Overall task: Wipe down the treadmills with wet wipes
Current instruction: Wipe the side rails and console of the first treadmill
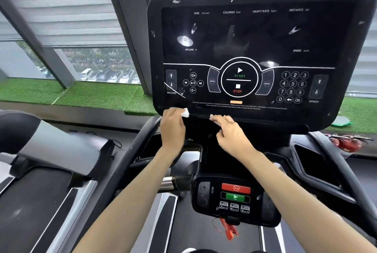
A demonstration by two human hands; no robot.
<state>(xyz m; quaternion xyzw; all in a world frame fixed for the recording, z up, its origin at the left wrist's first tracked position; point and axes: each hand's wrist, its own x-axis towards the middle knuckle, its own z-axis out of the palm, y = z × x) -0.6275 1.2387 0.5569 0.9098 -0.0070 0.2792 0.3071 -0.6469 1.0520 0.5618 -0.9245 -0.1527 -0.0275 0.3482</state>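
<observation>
Wipe point(185, 112) at console point(255, 34) lower left edge, bunched under left hand point(173, 126); fingers curled over it, pressing it to edge. Right hand point(230, 133) holding nothing, fingers nearly straight, tips resting on bottom edge near middle. Likely soft, light, damp, limp; apt to fold or slip. Best held wadded under fingertips, flat even pressure, gentle on glossy face.
</observation>
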